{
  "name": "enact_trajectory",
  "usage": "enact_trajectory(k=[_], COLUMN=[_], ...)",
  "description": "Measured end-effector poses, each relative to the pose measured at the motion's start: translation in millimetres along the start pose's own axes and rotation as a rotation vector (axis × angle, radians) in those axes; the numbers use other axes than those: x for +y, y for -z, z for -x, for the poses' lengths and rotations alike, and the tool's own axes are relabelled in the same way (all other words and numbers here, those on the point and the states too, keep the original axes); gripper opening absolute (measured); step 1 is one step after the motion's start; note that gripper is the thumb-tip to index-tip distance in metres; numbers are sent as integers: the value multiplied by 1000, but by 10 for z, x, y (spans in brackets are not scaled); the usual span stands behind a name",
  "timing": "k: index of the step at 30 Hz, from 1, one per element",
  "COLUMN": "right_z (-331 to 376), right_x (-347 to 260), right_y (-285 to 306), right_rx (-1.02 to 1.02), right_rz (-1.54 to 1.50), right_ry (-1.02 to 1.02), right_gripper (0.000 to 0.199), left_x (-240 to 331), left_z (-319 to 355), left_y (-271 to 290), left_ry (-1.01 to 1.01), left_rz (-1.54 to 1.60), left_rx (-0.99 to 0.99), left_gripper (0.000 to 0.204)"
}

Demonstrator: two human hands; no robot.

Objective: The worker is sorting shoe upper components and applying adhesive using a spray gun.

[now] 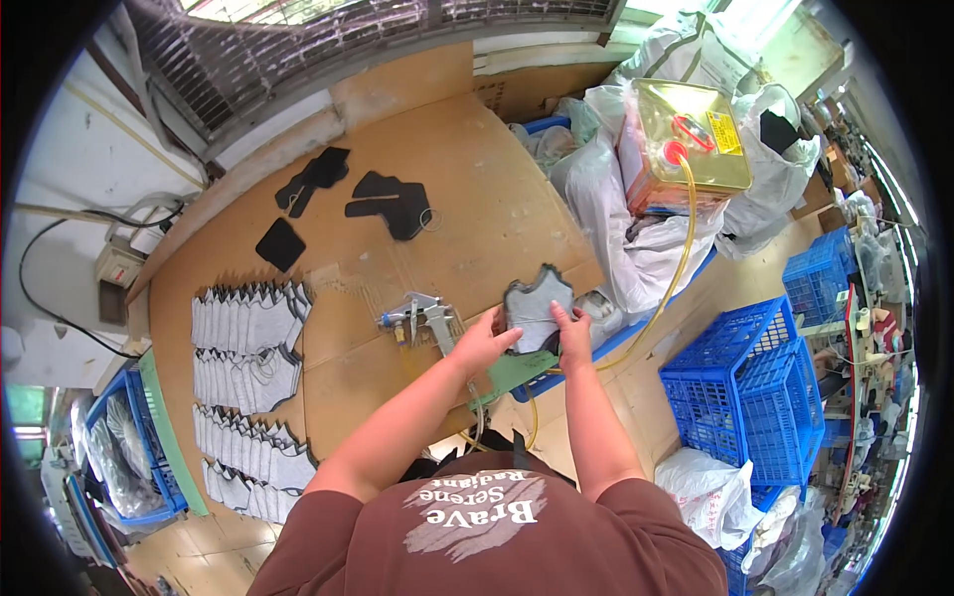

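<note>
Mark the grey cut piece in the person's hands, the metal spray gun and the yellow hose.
Grey cut piece (537,303), head view, on its bare upper middle.
Spray gun (422,313), head view, on the metal body.
Yellow hose (681,263), head view, on its run below the square can.

cardboard-covered table (477,199), grey cut pieces (248,348), spray gun (422,316)

Person, seen from above: short-sleeved T-shirt (497,546), reddish-brown, crew cut, with pale lettering printed over a light brush-stroke patch across the chest. Sleeves end above the elbow; both forearms bare, no watch, bracelet or glove visible. Left hand (484,343) and right hand (573,338) bare, no rings discernible. A dark strap or cord (519,449) shows at the collar
</note>
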State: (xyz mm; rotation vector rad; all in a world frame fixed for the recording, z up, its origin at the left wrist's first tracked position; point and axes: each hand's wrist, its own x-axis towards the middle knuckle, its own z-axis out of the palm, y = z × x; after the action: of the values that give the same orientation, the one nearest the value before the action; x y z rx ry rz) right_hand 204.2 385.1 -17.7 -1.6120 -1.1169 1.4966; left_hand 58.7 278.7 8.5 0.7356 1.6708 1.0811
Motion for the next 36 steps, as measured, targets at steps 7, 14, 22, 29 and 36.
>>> enact_trajectory(k=[7,14,22,29,36], right_z=[-212,-192,279,264,422], right_x=[-224,-266,-493,-439,-404], right_y=[-101,-22,54,100,11], right_rx=[-301,-513,-727,-761,-574], right_rz=[124,-521,-896,-904,-831], right_ry=[33,-221,-419,-381,-234], right_gripper=[86,68,49,49,47], left_x=[106,195,651,912,961], left_z=[-86,37,271,492,588], left_y=[-124,-63,275,275,161], left_ry=[39,-202,-523,-479,-655], left_rz=[167,204,-215,-435,-659], left_rx=[-105,197,29,-95,-126], left_gripper=[57,27,14,14,35])
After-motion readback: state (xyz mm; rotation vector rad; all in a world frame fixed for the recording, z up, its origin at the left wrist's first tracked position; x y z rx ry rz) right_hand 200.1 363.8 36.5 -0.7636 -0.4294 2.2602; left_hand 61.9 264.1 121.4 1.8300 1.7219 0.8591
